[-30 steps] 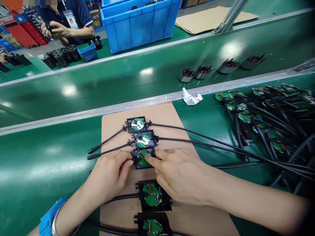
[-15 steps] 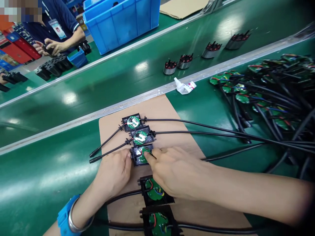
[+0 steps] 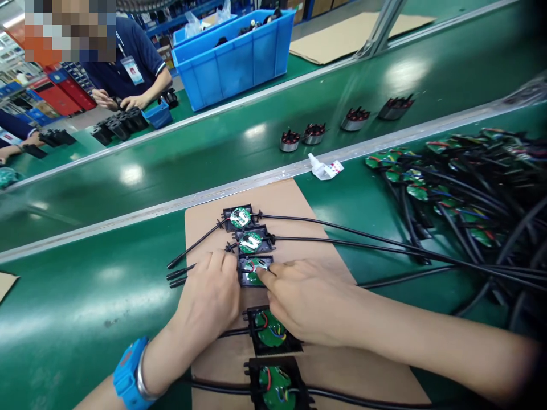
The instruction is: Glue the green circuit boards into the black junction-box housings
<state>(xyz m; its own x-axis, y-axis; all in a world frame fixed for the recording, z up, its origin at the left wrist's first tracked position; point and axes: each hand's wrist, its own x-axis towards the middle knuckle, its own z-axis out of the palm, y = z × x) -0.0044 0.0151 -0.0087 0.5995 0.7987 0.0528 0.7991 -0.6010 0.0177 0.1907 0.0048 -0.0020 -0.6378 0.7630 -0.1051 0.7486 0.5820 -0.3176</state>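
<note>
A small black plastic housing (image 3: pixel 242 280) with a green circuit board (image 3: pixel 254 266) inside lies on the cardboard between my hands. My left hand (image 3: pixel 212 293) is closed at its left edge, over a black cable whose end (image 3: pixel 177 283) pokes out to the left. The fingertips there are hidden. My right hand (image 3: pixel 310 296) has curled fingers at the housing's right side, its index finger pressed onto the board. Two similar housings with boards (image 3: pixel 240 217) (image 3: pixel 250 242) lie above. Larger open black housings (image 3: pixel 280 348) (image 3: pixel 299 393) with wired boards lie below.
A heap of cabled circuit boards (image 3: pixel 465 188) covers the right of the green bench. A crumpled white wrapper (image 3: pixel 325 169) lies by the metal rail (image 3: pixel 205 196). Several wound motor stators (image 3: pixel 355 119) stand on the belt beyond. Across it, a co-worker (image 3: pixel 132 62) handles parts near a blue bin (image 3: pixel 235 68).
My left hand has shifted upward along the housing's left edge, and another cable end now shows left of it. My right index finger remains on the board. The camera view has shifted slightly.
</note>
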